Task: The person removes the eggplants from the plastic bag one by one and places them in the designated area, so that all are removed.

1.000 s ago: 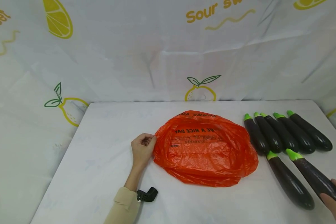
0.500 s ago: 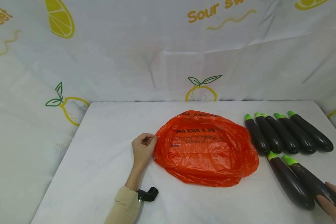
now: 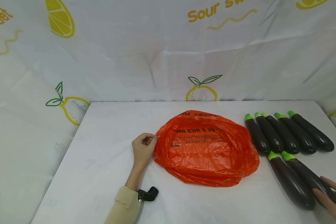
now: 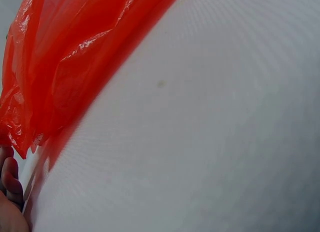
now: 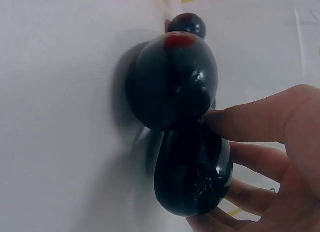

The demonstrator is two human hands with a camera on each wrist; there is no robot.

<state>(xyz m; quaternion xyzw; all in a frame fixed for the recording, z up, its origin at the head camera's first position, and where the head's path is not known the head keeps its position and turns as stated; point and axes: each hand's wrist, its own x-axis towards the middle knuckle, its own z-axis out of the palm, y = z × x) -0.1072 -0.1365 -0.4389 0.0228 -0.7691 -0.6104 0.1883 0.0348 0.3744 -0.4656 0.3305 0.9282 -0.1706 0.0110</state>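
At the middle of the table an orange-red plastic bag [image 3: 201,158] lies with its mouth spread wide and printed lettering inside. My left hand [image 3: 142,148] pinches its left rim; in the left wrist view only a few fingertips [image 4: 11,179] show below the bag's edge. At the lower right my right hand [image 3: 331,199] holds a dark eggplant [image 3: 306,172] with a bright green cap. Thumb and fingers go round its thick end [image 5: 194,177] in the right wrist view. Another eggplant [image 3: 291,183] lies close along its left side.
Behind these two, a row of several more eggplants [image 3: 282,133] lies slanted at the back right, near the bag's right edge. The white table [image 3: 106,130] ends at a lemon-print curtain [image 3: 114,62]. A black band [image 3: 147,194] sits on the left wrist.
My right hand has moved left with its eggplant, closing the gap to the neighbouring one. Its green cap now sits near that neighbour's cap. The left hand and bag have stayed put.
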